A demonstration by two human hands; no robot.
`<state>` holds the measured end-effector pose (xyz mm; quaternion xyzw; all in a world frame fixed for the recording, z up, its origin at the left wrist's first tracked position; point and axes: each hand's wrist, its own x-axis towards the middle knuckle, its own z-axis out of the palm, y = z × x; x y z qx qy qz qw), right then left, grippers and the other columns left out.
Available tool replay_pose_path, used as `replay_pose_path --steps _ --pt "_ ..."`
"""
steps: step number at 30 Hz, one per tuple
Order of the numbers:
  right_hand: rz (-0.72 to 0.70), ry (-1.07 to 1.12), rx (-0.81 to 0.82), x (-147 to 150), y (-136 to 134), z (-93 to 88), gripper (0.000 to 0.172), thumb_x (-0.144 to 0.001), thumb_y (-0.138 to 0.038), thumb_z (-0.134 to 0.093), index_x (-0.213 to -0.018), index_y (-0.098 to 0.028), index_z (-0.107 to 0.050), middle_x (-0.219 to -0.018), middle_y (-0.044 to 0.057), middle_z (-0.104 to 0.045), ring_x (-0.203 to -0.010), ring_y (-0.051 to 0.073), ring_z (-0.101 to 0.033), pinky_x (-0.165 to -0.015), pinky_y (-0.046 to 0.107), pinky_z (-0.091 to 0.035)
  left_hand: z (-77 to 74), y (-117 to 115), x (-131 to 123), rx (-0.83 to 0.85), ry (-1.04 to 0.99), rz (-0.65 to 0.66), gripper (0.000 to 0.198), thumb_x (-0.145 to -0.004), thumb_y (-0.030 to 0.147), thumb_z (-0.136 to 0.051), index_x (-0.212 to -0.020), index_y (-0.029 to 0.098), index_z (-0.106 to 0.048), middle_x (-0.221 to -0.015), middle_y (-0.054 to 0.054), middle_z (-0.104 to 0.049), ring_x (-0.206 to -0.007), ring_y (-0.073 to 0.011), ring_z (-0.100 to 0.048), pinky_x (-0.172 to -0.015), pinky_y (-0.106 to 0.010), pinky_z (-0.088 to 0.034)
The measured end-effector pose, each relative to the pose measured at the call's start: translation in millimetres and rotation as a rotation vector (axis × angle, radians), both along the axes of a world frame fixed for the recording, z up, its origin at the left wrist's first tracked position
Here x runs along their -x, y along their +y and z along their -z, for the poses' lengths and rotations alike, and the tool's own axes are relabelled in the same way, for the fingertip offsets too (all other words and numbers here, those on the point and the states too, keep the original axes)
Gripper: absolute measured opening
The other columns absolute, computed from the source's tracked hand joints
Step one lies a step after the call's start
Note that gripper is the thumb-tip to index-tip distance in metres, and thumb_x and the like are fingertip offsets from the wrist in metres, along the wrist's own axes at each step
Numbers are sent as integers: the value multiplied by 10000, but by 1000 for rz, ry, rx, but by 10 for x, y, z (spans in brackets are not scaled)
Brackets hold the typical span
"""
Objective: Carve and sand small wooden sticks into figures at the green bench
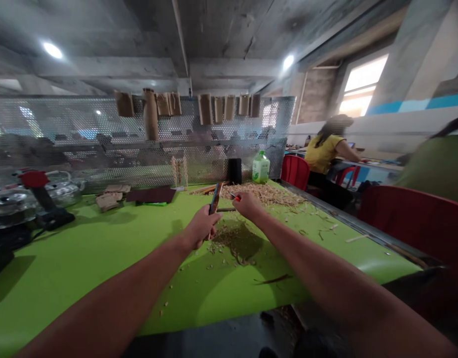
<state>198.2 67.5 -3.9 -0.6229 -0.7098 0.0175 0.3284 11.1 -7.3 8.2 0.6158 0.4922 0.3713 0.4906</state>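
Left hand: clenched around a narrow wooden strip (216, 198), held upright above the worktop, fingers wrapped at its lower end.

Right hand: closed and raised just beside the left, gripping a small red-tipped handle (235, 197); what it carries is partly hidden by the fingers.

Wooden strip: in the air between the hands, its upper end dark and its lower end hidden in the left fist. A thin dark shaft (226, 210) runs between the two hands; what it belongs to cannot be told.

Progress: a broad heap of pale wood shavings (262, 194) lies beyond the hands, with loose curls (232, 239) scattered below them. Several slender carved sticks (178, 171) stand upright near the heap.

Worktop: bright green (83, 263), carrying a dark sheet (151, 195), a green-capped plastic bottle (260, 168) and a black cylinder (234, 170).

Nearby: a co-worker in a yellow shirt (323, 154) sits at a separate table, beyond a red chair (295, 171).
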Motion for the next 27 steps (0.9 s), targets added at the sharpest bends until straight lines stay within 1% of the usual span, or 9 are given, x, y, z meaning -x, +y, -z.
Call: replay_pose_path --steps 4,8,11,17,21,24,27 --pt "-4 -120 4 78 -61 -7 274 -778 -224 -501 -931 -200 -727 -822 42 -711 -728 165 -592 -609 232 -352 27 18 8 -6 -10 26 211 -869 288 -533 -1039 188 -458 -528 103 -385 -362 -58 -322 -374 -172 -266" --pt "56 -248 5 163 -140 -35 258 -821 -268 -480 -920 -226 -714 -872 61 -722 -773 191 -624 -620 250 -360 28 -24 -21 -10 -13 70 244 -866 278 -520 -1086 180 -476 -500 106 -364 -362 -77 -330 -370 -179 -264" --pt "95 -299 -3 162 -172 -64 286 -867 -296 -438 -944 -229 -705 -901 83 -725 -785 202 -642 -630 260 -373 17 -59 -39 -14 16 64 258 -868 263 -517 -1108 175 -484 -484 108 -357 -351 -78 -319 -363 -179 -249" --pt "173 -312 47 57 -151 -110 287 -872 -288 -441 -968 -235 -706 -933 84 -728 -834 209 -659 -656 257 -394 -3 -90 -39 0 7 67 295 -877 274 -515 -1147 161 -477 -510 102 -384 -362 -74 -321 -358 -176 -254" --pt "127 -322 14 43 -132 -102 270 -869 -290 -466 -966 -220 -709 -937 88 -729 -854 198 -660 -683 246 -408 -40 -137 -55 -14 5 58 296 -873 257 -503 -1153 165 -477 -490 109 -363 -352 -74 -309 -357 -172 -234" --pt "153 -319 24 43 -108 -95 278 -881 -266 -451 -961 -195 -708 -946 104 -728 -850 195 -661 -701 248 -418 -80 -174 -62 33 -12 84 281 -873 257 -501 -1135 156 -479 -506 103 -382 -363 -65 -296 -371 -171 -240" --pt "192 -311 49 5 -76 -111 301 -894 -237 -426 -964 -170 -711 -945 122 -725 -867 203 -667 -715 253 -429 -118 -213 -65 79 19 100 287 -881 255 -489 -1143 140 -475 -519 95 -390 -380 -65 -294 -382 -175 -256"
